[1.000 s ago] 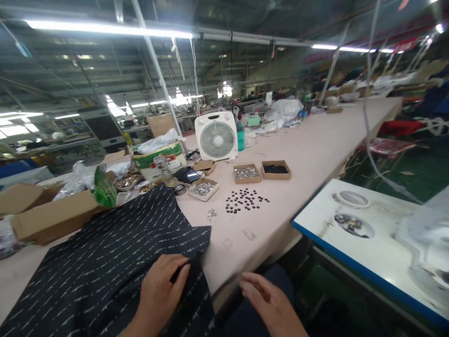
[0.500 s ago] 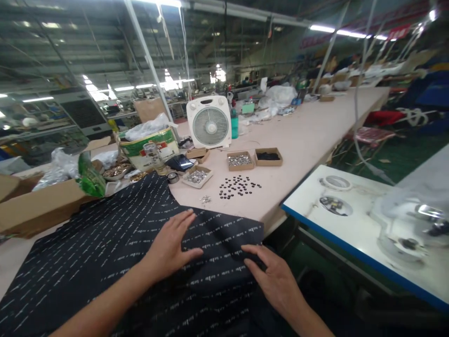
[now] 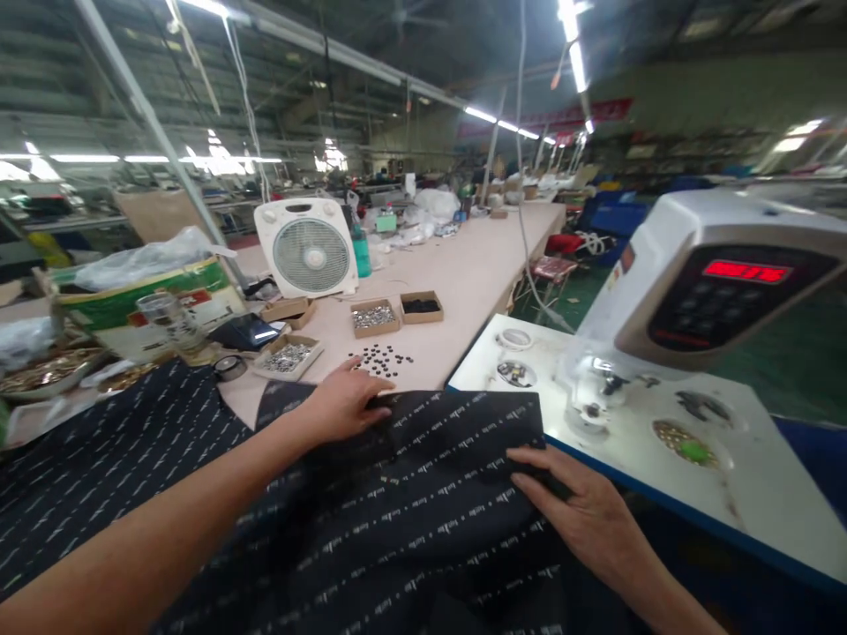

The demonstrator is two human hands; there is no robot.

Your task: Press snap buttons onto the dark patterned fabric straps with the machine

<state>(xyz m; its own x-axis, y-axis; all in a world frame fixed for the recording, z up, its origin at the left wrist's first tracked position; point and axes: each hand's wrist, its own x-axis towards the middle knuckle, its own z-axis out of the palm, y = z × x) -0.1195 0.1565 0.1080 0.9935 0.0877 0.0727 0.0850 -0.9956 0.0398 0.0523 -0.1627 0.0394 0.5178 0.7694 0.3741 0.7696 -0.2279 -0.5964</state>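
Observation:
A large dark cloth [image 3: 423, 494] printed with rows of white lettering lies in front of me, draping down toward my body. My left hand [image 3: 348, 397] rests at its far edge, fingers stretched and thumb apart, beside the small dark round fasteners [image 3: 382, 357] scattered on the table. At the cloth's right edge, my right hand [image 3: 579, 503] lies with thumb and forefinger extended and a gap between them. Its remaining fingers are mostly hidden. Another part of the printed cloth [image 3: 152, 441] spreads to the left.
Open boxes of metal fasteners [image 3: 374, 317] and black pieces [image 3: 422, 307] stand beyond the cloth. Behind them is a white box fan [image 3: 308, 247]. A white machine [image 3: 721, 273] with a lit red display stands at right on a white worktop [image 3: 668, 503] with blue edging.
The view has turned right, bringing the machine's display into sight. The cloth has shifted right and forward with my hands. My left hand is now at its far edge, near the dark fasteners.

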